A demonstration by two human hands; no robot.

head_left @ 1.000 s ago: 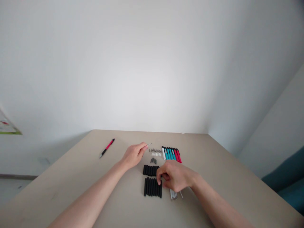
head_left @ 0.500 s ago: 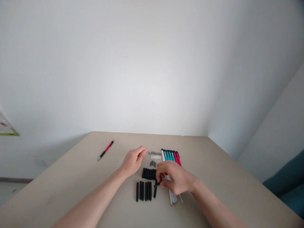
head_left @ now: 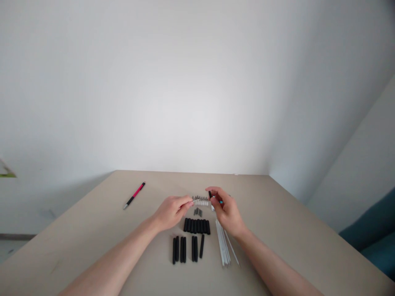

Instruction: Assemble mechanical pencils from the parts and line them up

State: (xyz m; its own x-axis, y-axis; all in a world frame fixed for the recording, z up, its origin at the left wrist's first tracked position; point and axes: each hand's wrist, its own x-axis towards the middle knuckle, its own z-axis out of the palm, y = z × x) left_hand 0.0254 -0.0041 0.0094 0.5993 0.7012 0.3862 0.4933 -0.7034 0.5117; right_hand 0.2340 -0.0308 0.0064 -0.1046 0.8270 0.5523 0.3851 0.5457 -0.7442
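Observation:
My left hand (head_left: 171, 211) is closed in a pinch on a small silver pen tip, its fingertips beside the row of small white parts (head_left: 202, 202). My right hand (head_left: 226, 210) is raised just right of it and pinches a short black pen sleeve (head_left: 210, 194) upright between thumb and fingers. The two hands' fingertips are a short gap apart. Below them lie a tight row of black sleeves (head_left: 196, 226) and a looser row of black sleeves (head_left: 187, 248). My right hand hides most of the coloured pen barrels.
White refill tubes (head_left: 224, 248) lie in a bundle under my right wrist. A few small grey parts (head_left: 198, 212) sit between the hands. A red and black pen (head_left: 134, 195) lies alone at the far left of the beige table (head_left: 92, 230). A white wall stands behind.
My right hand lifted a black sleeve off the near row and carried it up toward my left hand. The near row of sleeves got spread apart. My left hand drew slightly nearer.

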